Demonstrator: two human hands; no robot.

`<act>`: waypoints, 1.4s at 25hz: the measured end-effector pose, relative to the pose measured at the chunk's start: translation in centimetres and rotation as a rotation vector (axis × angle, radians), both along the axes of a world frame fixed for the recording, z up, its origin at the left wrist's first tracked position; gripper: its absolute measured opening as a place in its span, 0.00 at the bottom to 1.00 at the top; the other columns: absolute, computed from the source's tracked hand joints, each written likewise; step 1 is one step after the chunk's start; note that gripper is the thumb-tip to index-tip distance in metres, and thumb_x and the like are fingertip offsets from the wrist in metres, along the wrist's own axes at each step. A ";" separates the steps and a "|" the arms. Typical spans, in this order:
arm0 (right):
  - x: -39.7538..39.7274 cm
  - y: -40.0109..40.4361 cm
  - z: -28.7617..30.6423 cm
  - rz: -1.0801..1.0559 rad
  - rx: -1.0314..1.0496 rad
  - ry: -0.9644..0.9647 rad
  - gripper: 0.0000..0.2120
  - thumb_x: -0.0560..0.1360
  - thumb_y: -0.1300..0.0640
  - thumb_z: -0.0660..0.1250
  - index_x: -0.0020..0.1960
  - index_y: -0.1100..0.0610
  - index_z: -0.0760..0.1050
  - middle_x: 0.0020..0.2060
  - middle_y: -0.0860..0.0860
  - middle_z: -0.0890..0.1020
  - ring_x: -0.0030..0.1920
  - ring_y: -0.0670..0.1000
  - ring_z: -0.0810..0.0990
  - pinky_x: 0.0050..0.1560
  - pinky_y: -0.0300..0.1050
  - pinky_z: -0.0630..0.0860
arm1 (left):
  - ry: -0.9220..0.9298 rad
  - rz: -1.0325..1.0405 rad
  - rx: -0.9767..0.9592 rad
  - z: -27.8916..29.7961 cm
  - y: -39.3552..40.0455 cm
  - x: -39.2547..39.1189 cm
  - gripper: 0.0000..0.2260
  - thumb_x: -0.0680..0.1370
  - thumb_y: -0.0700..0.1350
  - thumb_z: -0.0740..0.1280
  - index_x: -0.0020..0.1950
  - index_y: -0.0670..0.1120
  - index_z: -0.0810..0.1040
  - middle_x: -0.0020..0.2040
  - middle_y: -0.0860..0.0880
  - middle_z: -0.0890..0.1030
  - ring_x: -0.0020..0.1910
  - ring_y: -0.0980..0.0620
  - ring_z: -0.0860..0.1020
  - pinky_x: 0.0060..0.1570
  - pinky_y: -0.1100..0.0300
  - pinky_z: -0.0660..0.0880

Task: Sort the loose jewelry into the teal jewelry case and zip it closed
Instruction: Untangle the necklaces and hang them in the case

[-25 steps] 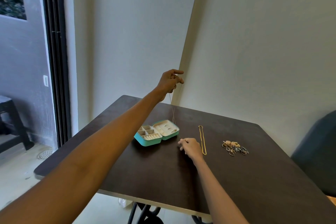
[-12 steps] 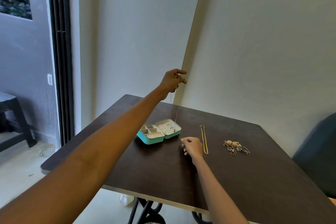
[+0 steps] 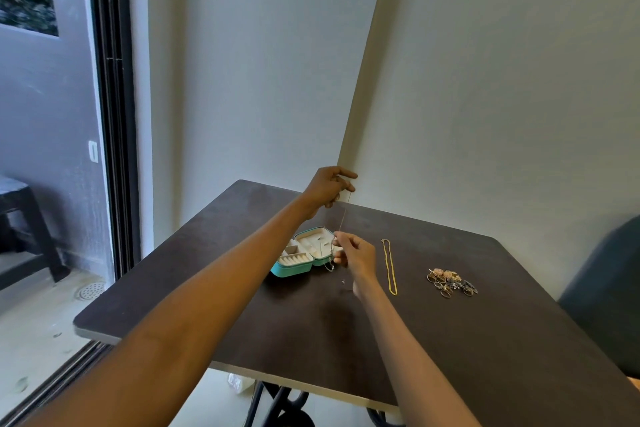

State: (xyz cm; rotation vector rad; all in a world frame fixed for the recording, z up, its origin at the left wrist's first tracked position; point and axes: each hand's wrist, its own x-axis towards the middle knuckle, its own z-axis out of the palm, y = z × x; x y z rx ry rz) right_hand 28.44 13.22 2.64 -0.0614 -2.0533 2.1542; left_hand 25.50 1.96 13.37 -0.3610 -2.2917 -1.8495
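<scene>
Thin chain (image 3: 343, 215) taut between left grip (image 3: 329, 185) above and right grip (image 3: 353, 253), both pinching it.

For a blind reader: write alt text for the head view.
A left hand holds a thin chain up over an open teal jewelry case while the right hand pinches its lower end. A gold necklace and a pile of rings lie on the dark table.

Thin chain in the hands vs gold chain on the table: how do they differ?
The thin chain hangs taut between left hand and right hand; the gold chain lies untouched on the table. The thin chain is fine and pale; the gold chain is thicker, bright yellow, doubled. Both are outside the case.
</scene>
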 end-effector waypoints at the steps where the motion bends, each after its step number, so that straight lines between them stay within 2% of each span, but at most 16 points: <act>1: 0.0 -0.1 0.6 0.010 -0.019 0.009 0.05 0.76 0.61 0.66 0.46 0.61 0.81 0.34 0.52 0.79 0.29 0.45 0.72 0.28 0.33 0.73 | -0.019 0.007 0.002 -0.6 0.0 0.0 0.12 0.79 0.35 0.59 0.59 0.42 0.76 0.41 0.48 0.80 0.26 0.56 0.67 0.21 0.68 0.63; 6: -0.4 -0.1 2.8 0.034 -0.081 0.088 0.06 0.78 0.58 0.65 0.45 0.59 0.79 0.37 0.51 0.81 0.30 0.45 0.75 0.29 0.34 0.74 | -0.059 0.051 -0.028 -4.0 -0.4 -0.8 0.11 0.78 0.35 0.61 0.57 0.40 0.79 0.40 0.49 0.81 0.24 0.56 0.68 0.20 0.67 0.65; 10: -0.4 0.1 4.4 0.026 -0.117 0.113 0.08 0.79 0.57 0.63 0.48 0.60 0.79 0.38 0.51 0.81 0.30 0.45 0.75 0.29 0.35 0.73 | -0.051 0.077 -0.077 -4.9 -0.8 -1.0 0.10 0.78 0.35 0.62 0.56 0.39 0.80 0.36 0.49 0.80 0.23 0.57 0.69 0.21 0.68 0.67; 13: -0.3 0.2 4.9 0.011 -0.128 0.113 0.08 0.79 0.57 0.62 0.47 0.59 0.78 0.39 0.51 0.80 0.29 0.45 0.73 0.28 0.36 0.72 | -0.030 0.077 -0.048 -3.4 -1.2 -0.8 0.11 0.78 0.36 0.62 0.58 0.40 0.79 0.47 0.44 0.84 0.26 0.56 0.69 0.21 0.69 0.65; 15: -0.1 0.3 4.6 -0.010 -0.128 0.098 0.08 0.79 0.57 0.61 0.45 0.57 0.77 0.41 0.51 0.79 0.29 0.46 0.73 0.29 0.36 0.72 | -0.002 0.086 -0.004 -1.9 -1.5 -0.8 0.11 0.78 0.36 0.62 0.58 0.40 0.79 0.50 0.44 0.83 0.27 0.56 0.69 0.22 0.68 0.64; 20: 0.2 0.2 3.0 -0.006 -0.152 0.024 0.09 0.80 0.58 0.60 0.44 0.58 0.75 0.39 0.53 0.78 0.31 0.47 0.73 0.28 0.37 0.74 | 0.098 0.106 0.093 2.1 -2.6 -0.6 0.12 0.78 0.35 0.60 0.59 0.41 0.78 0.44 0.47 0.81 0.27 0.55 0.69 0.21 0.69 0.64; 26: -0.1 0.0 1.0 -0.017 -0.075 -0.058 0.09 0.80 0.59 0.60 0.45 0.60 0.76 0.37 0.54 0.76 0.28 0.45 0.72 0.25 0.34 0.72 | 0.105 0.132 0.093 4.4 -3.4 -0.5 0.11 0.78 0.35 0.61 0.59 0.41 0.77 0.40 0.48 0.80 0.27 0.55 0.69 0.21 0.69 0.65; 32: 0.3 -0.4 -0.1 -0.004 -0.039 -0.076 0.08 0.79 0.59 0.61 0.44 0.60 0.76 0.35 0.52 0.75 0.29 0.46 0.72 0.26 0.35 0.73 | 0.075 0.116 0.031 1.4 -4.4 -0.3 0.12 0.79 0.35 0.60 0.60 0.39 0.76 0.46 0.44 0.80 0.27 0.54 0.71 0.22 0.69 0.68; 35: 0.2 -0.5 -0.1 0.000 -0.024 -0.072 0.08 0.79 0.59 0.62 0.44 0.59 0.77 0.34 0.51 0.74 0.29 0.46 0.72 0.25 0.34 0.72 | -0.008 0.119 -0.024 -1.0 -4.9 -0.4 0.11 0.78 0.35 0.61 0.60 0.40 0.76 0.43 0.44 0.79 0.27 0.55 0.70 0.22 0.69 0.68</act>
